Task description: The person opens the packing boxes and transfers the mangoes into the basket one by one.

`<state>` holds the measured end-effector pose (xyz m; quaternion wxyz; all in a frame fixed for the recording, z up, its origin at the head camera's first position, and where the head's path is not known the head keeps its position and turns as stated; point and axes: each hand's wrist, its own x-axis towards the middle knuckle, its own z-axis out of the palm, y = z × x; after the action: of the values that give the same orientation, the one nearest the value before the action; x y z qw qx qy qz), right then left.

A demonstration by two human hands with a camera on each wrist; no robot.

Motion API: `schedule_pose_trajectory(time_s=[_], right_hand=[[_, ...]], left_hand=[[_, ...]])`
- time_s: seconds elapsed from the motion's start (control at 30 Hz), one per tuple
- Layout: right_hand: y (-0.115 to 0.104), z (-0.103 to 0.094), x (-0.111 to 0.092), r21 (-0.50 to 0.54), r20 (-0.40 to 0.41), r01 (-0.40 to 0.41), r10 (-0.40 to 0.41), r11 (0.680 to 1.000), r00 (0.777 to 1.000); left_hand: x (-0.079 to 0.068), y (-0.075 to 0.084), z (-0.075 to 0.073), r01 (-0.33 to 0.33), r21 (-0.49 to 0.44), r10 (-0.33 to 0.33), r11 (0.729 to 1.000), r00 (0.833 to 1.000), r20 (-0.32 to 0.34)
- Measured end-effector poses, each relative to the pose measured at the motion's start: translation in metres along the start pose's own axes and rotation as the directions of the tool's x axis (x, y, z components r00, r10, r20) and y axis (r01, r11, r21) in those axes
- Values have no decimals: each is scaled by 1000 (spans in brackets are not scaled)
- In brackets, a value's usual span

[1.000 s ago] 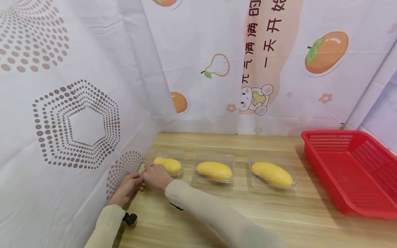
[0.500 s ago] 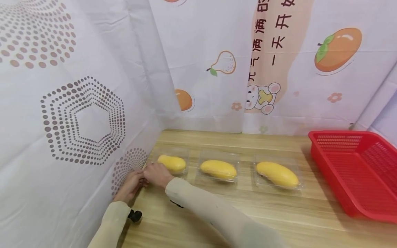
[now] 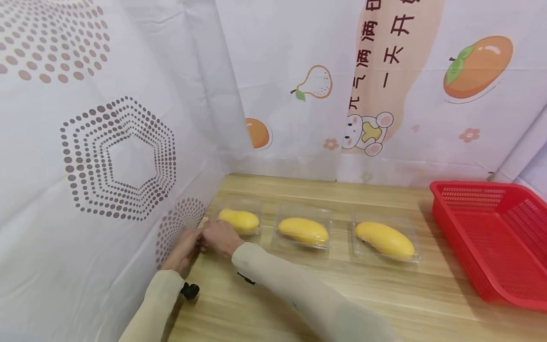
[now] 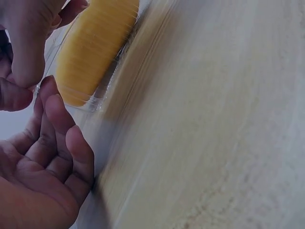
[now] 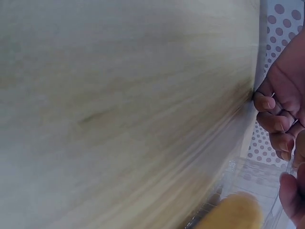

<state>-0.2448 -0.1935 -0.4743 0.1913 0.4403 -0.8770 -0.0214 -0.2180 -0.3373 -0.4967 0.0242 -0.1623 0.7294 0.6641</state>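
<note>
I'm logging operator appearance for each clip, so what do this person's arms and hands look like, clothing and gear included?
The left sleeve and right sleeve are long and cream-coloured. The left hand and right hand are bare, with no gloves over the fingers. A small black device sits at the end of the left sleeve; under the right one, only a dark strip shows.

White curtains [image 3: 278, 38] printed with a dotted hexagon [image 3: 121, 159] and cartoon fruit [image 3: 478, 69] border a pale wood-grain tabletop [image 3: 410, 294].
</note>
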Motion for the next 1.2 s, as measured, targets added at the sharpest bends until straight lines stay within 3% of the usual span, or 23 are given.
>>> schedule_pose_trajectory(time_s=[0.47, 0.7, 0.93, 1.2], right_hand=[[2, 1, -3, 33, -84, -83, 85, 996, 993], [3, -4, 0, 53, -79, -75, 79, 996, 994], [8, -12, -2, 60, -56, -87, 91, 994, 994], [15, -6, -22, -50, -136, -35, 28, 998, 990]], left_hand=[[4, 5, 6, 72, -20, -72, 997, 997, -33], [3, 3, 0, 18, -4, -18, 1000, 999, 29], [4, -3, -1, -68, 60, 61, 996, 991, 116], [5, -3, -3, -40, 67, 31, 997, 991, 130]])
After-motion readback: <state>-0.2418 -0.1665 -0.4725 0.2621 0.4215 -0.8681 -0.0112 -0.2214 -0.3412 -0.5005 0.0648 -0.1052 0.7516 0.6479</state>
